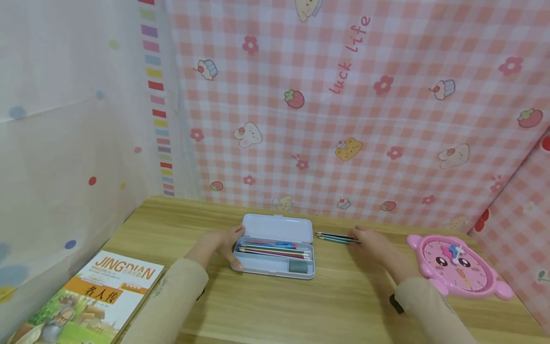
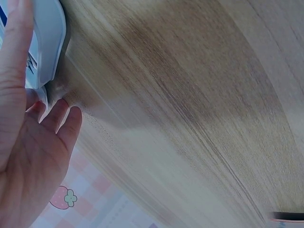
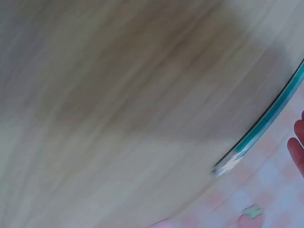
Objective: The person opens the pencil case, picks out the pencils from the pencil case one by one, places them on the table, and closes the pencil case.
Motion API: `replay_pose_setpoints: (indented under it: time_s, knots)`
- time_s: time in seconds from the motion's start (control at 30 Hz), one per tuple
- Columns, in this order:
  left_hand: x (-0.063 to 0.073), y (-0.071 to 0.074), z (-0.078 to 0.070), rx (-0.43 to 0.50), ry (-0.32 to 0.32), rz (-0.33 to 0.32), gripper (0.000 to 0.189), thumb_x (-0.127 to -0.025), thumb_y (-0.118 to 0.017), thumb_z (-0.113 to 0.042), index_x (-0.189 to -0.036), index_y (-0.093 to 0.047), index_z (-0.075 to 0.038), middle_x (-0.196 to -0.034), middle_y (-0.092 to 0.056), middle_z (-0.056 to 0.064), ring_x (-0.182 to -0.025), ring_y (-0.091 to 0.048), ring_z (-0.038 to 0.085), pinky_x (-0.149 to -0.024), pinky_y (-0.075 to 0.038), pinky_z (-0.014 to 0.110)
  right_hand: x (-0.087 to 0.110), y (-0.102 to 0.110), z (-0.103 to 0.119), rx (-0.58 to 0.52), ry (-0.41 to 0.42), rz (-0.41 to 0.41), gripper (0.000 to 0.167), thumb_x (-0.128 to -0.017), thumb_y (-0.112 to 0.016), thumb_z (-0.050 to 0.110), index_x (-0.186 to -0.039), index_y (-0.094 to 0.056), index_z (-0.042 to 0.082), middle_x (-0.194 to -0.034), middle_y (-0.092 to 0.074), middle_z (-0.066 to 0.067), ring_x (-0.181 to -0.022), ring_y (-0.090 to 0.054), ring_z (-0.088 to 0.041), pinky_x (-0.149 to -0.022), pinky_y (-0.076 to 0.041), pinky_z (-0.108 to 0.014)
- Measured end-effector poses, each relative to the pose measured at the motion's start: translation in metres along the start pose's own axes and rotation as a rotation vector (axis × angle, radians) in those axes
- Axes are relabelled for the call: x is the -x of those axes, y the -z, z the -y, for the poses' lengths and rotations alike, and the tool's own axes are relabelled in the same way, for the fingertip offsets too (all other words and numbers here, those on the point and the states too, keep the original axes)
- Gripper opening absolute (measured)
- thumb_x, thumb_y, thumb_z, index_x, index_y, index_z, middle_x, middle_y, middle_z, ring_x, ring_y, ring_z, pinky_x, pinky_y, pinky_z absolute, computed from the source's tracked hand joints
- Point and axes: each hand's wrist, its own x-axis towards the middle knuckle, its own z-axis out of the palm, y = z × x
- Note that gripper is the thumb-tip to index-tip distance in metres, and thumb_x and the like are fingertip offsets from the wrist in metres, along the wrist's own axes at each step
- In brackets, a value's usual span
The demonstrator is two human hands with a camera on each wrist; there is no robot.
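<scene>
A white pencil case (image 1: 275, 274) lies with its lid (image 1: 278, 228) raised at the back. Inside are several pencils (image 1: 275, 252), a blue pen (image 1: 281, 245) and a dark grey-green block (image 1: 298, 265) at the front right. My left hand (image 1: 221, 244) grips the case's left end, thumb at the front corner and fingers toward the lid. To the right of the case, my right hand (image 1: 369, 241) pinches a few dark and teal pencils (image 1: 337, 238) near their right ends, points facing left. In the blurred right wrist view, a teal pencil (image 3: 270, 114) runs past the fingertips (image 3: 297, 152).
A book (image 1: 100, 296) with an illustrated cover lies at the table's left. At the right is a pink animal-shaped clock (image 1: 457, 267), beyond my right forearm. A pink checked cloth (image 1: 326, 119) hangs behind the wooden table (image 1: 275, 306), with a white dotted cloth (image 1: 64, 157) on the left.
</scene>
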Motion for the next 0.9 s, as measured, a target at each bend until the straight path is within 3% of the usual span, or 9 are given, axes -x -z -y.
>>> replay_pose_setpoints:
  time_s: [0.17,0.5,0.77,0.9]
  knots:
    - [0.001,0.0,0.0,0.003,-0.004,-0.003,0.111,-0.07,-0.076,-0.04,-0.145,-0.007,0.004,-0.153,0.0,0.019,-0.141,-0.008,0.034,-0.114,-0.017,0.044,-0.015,-0.001,0.018,0.008,0.029,0.022,0.011,-0.079,-0.067,0.005,-0.089,-0.063,0.006,-0.079,-0.058,-0.003,-0.067,-0.054,-0.014,-0.058,-0.047,-0.03]
    - [-0.001,-0.001,0.001,-0.013,-0.003,-0.013,0.112,-0.069,-0.076,-0.041,-0.145,-0.008,0.004,-0.153,-0.002,0.019,-0.141,-0.009,0.034,-0.114,-0.018,0.044,-0.038,-0.007,0.061,-0.068,0.121,0.087,0.014,-0.084,-0.064,0.012,-0.095,-0.065,0.004,-0.089,-0.065,-0.007,-0.081,-0.063,-0.019,-0.072,-0.053,-0.035]
    - [-0.001,-0.002,0.003,0.025,0.001,-0.011,0.112,-0.069,-0.076,-0.041,-0.145,-0.007,0.003,-0.154,0.0,0.018,-0.141,-0.007,0.034,-0.115,-0.016,0.045,-0.056,-0.01,0.092,-0.171,0.146,0.188,0.011,-0.086,-0.062,0.015,-0.089,-0.067,0.006,-0.083,-0.065,-0.002,-0.076,-0.058,-0.012,-0.07,-0.052,-0.029]
    - [-0.001,-0.002,0.002,0.035,0.009,-0.007,0.112,-0.069,-0.076,-0.041,-0.146,-0.006,0.002,-0.154,0.001,0.017,-0.142,-0.007,0.034,-0.115,-0.016,0.045,-0.062,-0.013,0.101,-0.206,0.096,0.259,0.013,-0.087,-0.062,0.017,-0.092,-0.068,0.007,-0.083,-0.067,-0.001,-0.073,-0.056,-0.009,-0.071,-0.052,-0.027]
